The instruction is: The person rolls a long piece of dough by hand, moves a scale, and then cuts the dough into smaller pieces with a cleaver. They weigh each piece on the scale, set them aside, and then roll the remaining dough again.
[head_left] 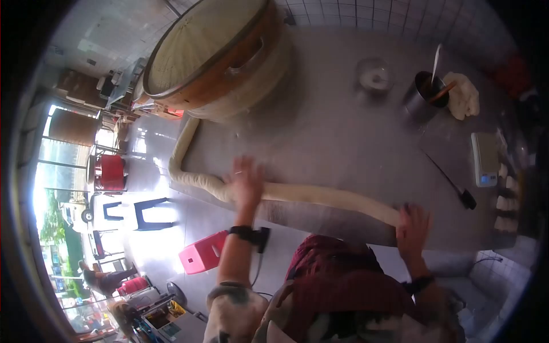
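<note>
A long pale dough rope (320, 195) lies along the near edge of the grey worktop (343, 143), bending toward the back at its left end. My left hand (247, 182) is on top of the rope left of its middle, fingers stretched forward and slightly blurred. At the rope's right end, my right hand (413, 228) rests over the dough with its fingers extended. Neither hand is wrapped round the rope. The dough directly under both palms is hidden.
A large round wooden-rimmed steamer (223, 86) stands at the back left. Toward the back right are a glass bowl (374, 77), a dark pot (426, 97) with utensils, and a cloth (462, 97). A scale (485, 160) sits at right. A pink stool (203, 252) stands below.
</note>
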The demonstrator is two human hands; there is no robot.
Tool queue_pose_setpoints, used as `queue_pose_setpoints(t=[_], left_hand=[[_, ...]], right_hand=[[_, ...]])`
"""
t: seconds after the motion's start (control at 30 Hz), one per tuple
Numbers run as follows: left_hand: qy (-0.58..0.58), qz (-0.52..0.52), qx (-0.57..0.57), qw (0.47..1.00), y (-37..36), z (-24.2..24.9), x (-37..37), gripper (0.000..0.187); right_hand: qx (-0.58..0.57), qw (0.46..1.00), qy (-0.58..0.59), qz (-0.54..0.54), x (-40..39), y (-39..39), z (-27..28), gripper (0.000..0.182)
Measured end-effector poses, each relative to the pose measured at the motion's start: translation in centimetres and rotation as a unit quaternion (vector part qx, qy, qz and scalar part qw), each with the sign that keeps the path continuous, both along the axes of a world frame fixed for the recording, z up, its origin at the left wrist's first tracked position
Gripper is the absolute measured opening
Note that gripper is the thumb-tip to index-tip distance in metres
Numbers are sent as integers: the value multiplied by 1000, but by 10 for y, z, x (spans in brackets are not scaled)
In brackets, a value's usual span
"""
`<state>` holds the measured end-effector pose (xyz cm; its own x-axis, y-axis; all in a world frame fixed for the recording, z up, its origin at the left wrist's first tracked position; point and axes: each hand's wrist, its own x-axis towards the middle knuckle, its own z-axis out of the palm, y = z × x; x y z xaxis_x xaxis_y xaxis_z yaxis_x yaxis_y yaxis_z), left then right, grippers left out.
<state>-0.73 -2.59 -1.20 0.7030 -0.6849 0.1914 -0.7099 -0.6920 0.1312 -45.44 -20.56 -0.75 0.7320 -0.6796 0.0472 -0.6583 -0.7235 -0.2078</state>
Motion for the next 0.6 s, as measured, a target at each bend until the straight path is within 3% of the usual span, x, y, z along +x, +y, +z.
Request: queue_pose_setpoints(t=[0.03,0.1,0.13,0.17,0.23,0.3,0.37,0.4,0.47,0.6], left_hand=[[-13,19,-13,1000,27,-5,20,46],[15,-102,8,995,56,15,32,48],[43,-172,105,979,63,17,37,55],[46,-178,103,978,62,26,35,55],[164,-255,104,947,60,46,28,62],[158,-282,118,939,61,39,40,73],[120,-340,104,927,53,36,46,77],[126,-354,98,922,49,32,46,77],[143,-359,90,918,44,23,40,76],[152,-349,96,920,40,21,35,69]], right_hand=[[2,1000,-8,-2,-12,21,-2,44],[-7,1000,-18,-12,-11,25,-14,44],[-36,999,12,-31,-11,18,-23,44],[-63,996,43,-49,-8,14,-26,44],[-73,992,27,-98,21,-9,-8,43],[-84,985,14,-148,42,-26,-2,42],[-11,992,-74,-102,47,-33,-4,48],[-18,991,-65,-115,52,-27,8,48],[43,999,22,8,64,-7,35,60],[27,1000,8,-5,45,-14,24,67]])
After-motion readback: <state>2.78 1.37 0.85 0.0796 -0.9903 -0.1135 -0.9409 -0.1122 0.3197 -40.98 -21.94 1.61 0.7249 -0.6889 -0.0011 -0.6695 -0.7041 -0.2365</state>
